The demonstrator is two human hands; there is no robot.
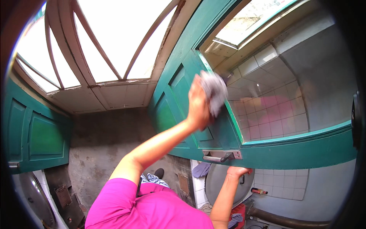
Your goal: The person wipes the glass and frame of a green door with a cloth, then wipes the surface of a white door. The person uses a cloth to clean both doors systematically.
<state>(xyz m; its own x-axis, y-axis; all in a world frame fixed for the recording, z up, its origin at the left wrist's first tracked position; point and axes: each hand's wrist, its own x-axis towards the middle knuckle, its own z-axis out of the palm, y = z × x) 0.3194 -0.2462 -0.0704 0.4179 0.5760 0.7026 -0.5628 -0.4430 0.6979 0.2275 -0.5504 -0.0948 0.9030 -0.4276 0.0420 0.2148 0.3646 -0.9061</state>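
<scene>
My left hand (200, 105) is raised in the middle of the view, closed on a grey cloth (214, 91). Motion blurs both. The cloth is against or just in front of the green door (293, 152), beside its glass pane (268, 103); whether it touches cannot be told. The pane reflects a pink sleeve and white tiles. Under the door's lower edge, beside the metal pull handle (221, 155), is my right hand (237, 171). That edge hides most of its fingers, so their grip is unclear.
Another green door (42, 129) stands at the left. Behind my right forearm is a large round grey lid (219, 187), with a purplish cloth (201, 170) beside it. A small bottle (259, 191) lies near a brown pipe (289, 218). Bright windows (114, 34) fill the upper left.
</scene>
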